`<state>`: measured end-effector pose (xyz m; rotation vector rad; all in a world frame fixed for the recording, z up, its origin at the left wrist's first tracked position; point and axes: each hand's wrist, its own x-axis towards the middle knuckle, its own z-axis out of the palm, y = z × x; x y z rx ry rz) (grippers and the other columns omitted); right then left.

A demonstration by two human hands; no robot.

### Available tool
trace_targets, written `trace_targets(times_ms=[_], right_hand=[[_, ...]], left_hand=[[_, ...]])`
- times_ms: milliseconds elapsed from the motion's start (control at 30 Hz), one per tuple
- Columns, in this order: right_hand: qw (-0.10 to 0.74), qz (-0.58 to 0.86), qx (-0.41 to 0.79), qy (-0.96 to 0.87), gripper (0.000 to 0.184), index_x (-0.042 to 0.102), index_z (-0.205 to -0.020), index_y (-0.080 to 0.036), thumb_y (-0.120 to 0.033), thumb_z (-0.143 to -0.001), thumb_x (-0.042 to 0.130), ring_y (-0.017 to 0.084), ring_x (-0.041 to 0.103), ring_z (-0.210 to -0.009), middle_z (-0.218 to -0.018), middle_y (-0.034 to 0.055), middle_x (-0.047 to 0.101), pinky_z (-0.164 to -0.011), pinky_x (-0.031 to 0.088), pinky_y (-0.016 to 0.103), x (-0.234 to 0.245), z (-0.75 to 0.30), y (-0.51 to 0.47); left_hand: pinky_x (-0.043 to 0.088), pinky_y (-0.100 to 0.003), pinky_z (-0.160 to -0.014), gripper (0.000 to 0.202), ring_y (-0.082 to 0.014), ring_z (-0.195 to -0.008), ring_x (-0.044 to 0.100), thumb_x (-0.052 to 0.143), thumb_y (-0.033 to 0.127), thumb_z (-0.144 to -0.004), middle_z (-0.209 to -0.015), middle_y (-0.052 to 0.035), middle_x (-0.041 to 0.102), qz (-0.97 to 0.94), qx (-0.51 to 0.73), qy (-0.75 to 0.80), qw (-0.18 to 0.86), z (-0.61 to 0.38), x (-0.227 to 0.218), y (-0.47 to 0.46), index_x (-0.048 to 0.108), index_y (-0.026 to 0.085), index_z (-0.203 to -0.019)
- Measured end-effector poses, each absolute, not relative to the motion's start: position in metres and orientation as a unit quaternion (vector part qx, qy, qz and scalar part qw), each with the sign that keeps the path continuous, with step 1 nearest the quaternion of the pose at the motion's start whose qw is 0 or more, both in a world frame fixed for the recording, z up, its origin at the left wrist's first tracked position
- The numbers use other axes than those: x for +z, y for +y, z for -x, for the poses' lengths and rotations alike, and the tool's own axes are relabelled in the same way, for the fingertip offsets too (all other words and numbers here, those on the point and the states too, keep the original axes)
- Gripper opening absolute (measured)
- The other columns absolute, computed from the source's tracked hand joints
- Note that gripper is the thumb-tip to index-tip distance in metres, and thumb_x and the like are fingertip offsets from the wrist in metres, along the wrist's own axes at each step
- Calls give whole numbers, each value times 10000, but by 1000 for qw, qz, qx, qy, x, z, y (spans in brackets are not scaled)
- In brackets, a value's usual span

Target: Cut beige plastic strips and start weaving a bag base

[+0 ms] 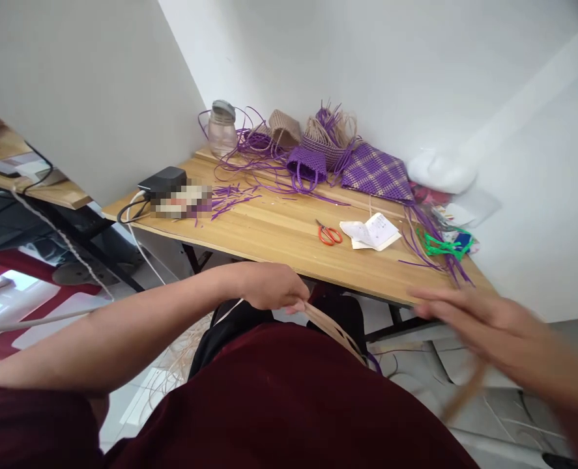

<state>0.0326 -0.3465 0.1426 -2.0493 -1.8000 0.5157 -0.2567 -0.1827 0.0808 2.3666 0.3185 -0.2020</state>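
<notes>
My left hand [275,286] is closed around a bundle of flat beige weaving strips [335,326] in front of my lap. The strips run from the fist down to the right, and their lower ends are hidden behind my dark red shirt. My right hand [494,326] is out to the right, past the table's front edge, and smeared by motion. Its fingers point left, and a blurred tan shape [464,391] hangs below it. Whether that hand grips the shape cannot be made out.
On the wooden table [269,228] lie orange-handled scissors [328,233], a folded paper [373,231] and purple strip scraps [234,198]. Behind them are a glass jar [222,130], a small purple basket [307,166], a plaid woven piece [376,172] and green strips [447,244].
</notes>
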Motion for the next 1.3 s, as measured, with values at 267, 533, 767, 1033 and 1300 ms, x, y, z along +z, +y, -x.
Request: trace_targets(times_ms=[267, 533, 767, 1033, 1300], right_hand=[[163, 542, 536, -626, 247, 698, -974, -186, -404, -901, 608, 169, 620, -828, -830, 34, 674, -761, 471, 275, 81, 60, -269], [111, 555, 621, -543, 364, 694, -822, -140, -500, -851, 647, 42, 315, -467, -629, -7, 507, -418, 201, 192, 81, 16, -256], [433, 542, 629, -352, 317, 603, -793, -152, -419, -773, 773, -7, 140, -431, -624, -57, 429, -408, 124, 165, 91, -58, -240], [522, 496, 610, -329, 377, 598, -841, -160, -457, -726, 800, -7, 199, -420, -651, -53, 481, -399, 140, 165, 61, -6, -206], [548, 489, 587, -342, 452, 571, -836, -157, -569, -753, 735, 2, 226, -401, -636, -59, 468, -378, 154, 175, 32, 33, -186]], left_hand=[[366, -220, -617, 210, -132, -672, 526, 460, 52, -855, -723, -3, 606, -914, -67, 57, 395, 224, 83, -180, 590, 174, -744], [310, -221, -554, 305, -112, -604, 364, 474, 397, -946, -665, 26, 431, -792, -53, 122, 596, 258, 43, -144, 566, 163, -773], [250, -225, -530, 389, -107, -583, 265, 500, 515, -923, -659, 38, 336, -651, 152, 314, 674, 347, -12, -111, 517, 171, -743], [164, -228, -485, 393, -91, -536, 217, 524, 548, -905, -642, 60, 288, -541, 191, 310, 759, 273, -16, -150, 615, 181, -1010], [362, -215, -581, 349, -112, -700, 459, 596, 452, -881, -849, -15, 540, -540, 351, 288, 709, 178, 10, -140, 610, 181, -1100]])
